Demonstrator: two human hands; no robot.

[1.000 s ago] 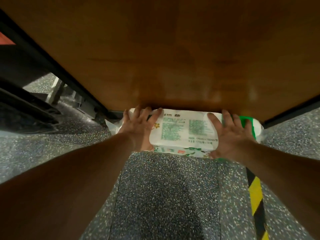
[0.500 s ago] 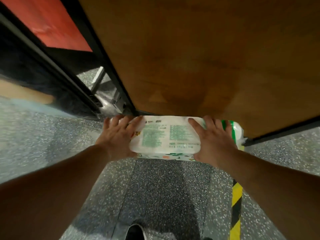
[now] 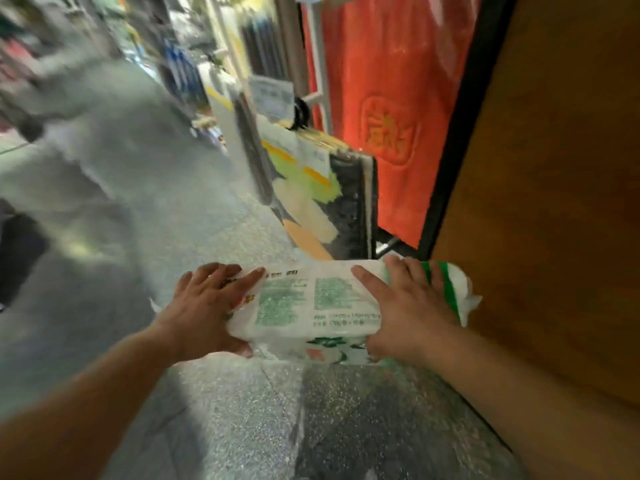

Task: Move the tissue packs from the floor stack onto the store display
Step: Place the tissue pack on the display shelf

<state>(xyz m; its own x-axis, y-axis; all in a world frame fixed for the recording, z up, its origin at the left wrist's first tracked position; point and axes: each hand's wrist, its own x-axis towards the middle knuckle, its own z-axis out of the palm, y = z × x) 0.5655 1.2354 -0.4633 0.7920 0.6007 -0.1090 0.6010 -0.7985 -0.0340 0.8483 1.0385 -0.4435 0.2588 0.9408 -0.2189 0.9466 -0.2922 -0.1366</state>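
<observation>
White-green tissue pack point(image 3: 311, 306) clamped at both ends, left hand point(image 3: 204, 313) and right hand point(image 3: 405, 313), fingers wrapped over top. View swung left off wood panel point(image 3: 554, 202) since half-second ago; pack airborne above floor point(image 3: 242, 410), carry underway, display unidentified.

Heavy motion blur smears the upper left; floor point(image 3: 242, 403) glare, perhaps overhead lighting.
</observation>
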